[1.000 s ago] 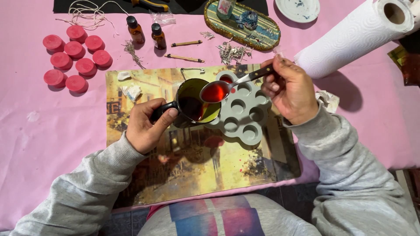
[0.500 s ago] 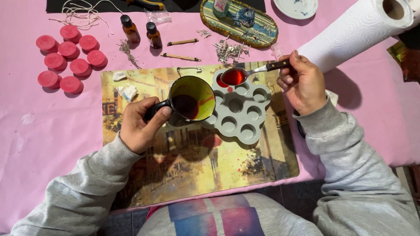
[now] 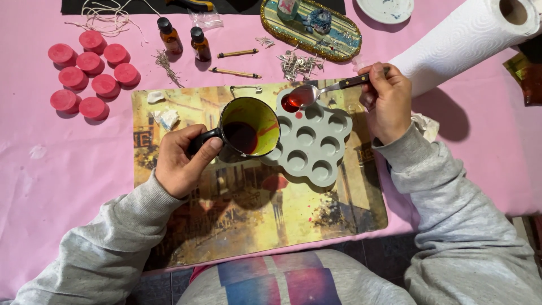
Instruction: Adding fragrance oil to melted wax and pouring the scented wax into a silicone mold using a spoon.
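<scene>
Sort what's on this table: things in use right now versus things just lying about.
In use: left hand holding the cup; right hand tipping the spoon over the grey mould.

Lying about: pink discs, amber bottles, paper towel roll, string.

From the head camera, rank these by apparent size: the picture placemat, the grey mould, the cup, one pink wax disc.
1. Picture placemat
2. Grey mould
3. Cup, held by the left hand; raised nearer the camera, so it may look bigger
4. Pink wax disc
</scene>
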